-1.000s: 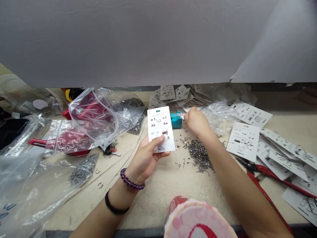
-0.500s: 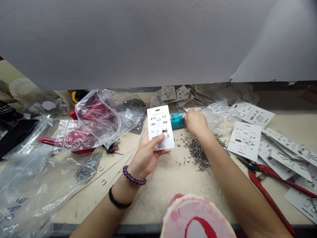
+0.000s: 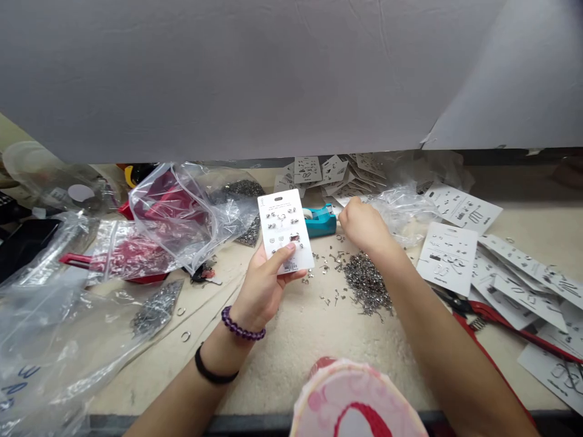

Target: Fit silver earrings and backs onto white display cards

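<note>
White card [image 3: 285,230] shifted left, left hand [image 3: 265,282] gripping it, print [image 3: 286,205] illegibly small, right hand [image 3: 363,224], grip unclear

A bracelet of round, glossy purple beads [image 3: 237,328] circles the wrist of the left hand [image 3: 263,284]. Elbow-side of this bracelet sits a plain matte black wristband [image 3: 211,375]. Right of the bracelet, the right forearm [image 3: 428,315] is bare.

Cream tabletop [image 3: 264,382] has metal pcs. [image 3: 367,284] (heaped nr. ctr.), teal tape disp. [image 3: 321,225], clear bags [image 3: 50,340] & cards [image 3: 449,258].
</note>
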Action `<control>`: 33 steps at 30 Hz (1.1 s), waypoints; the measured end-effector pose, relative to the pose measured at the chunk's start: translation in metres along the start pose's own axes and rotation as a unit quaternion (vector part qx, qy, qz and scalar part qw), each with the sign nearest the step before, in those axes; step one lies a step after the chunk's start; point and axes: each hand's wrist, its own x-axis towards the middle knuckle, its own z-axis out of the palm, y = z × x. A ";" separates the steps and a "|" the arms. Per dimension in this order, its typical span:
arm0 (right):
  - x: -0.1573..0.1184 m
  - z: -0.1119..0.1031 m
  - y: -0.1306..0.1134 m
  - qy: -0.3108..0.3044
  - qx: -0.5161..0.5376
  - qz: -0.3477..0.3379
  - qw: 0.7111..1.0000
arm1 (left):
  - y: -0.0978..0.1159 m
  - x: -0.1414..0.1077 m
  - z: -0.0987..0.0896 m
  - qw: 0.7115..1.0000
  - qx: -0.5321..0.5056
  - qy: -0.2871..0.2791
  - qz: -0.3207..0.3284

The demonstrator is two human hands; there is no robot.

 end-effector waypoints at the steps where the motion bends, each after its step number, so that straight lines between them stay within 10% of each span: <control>1: -0.006 -0.006 0.000 0.011 0.022 0.003 1.000 | 0.000 0.000 0.000 1.000 -0.003 0.003 0.003; 4: -0.021 -0.022 0.008 0.058 0.213 0.019 0.975 | 0.000 0.001 -0.002 1.000 -0.006 0.001 0.009; 9: -0.029 -0.040 0.029 -0.009 0.547 0.020 0.837 | 0.001 0.001 -0.002 1.000 -0.006 -0.005 -0.002; 16: -0.048 -0.052 0.042 0.028 0.571 0.098 0.814 | 0.003 0.001 -0.001 1.000 -0.007 -0.002 -0.006; 22: -0.070 -0.026 0.049 -0.006 0.703 0.120 0.701 | -0.001 -0.001 0.001 0.999 0.031 -0.022 -0.003; 33: -0.066 -0.023 -0.001 -0.023 0.513 -0.045 0.857 | -0.011 -0.007 0.002 0.982 0.107 -0.152 -0.021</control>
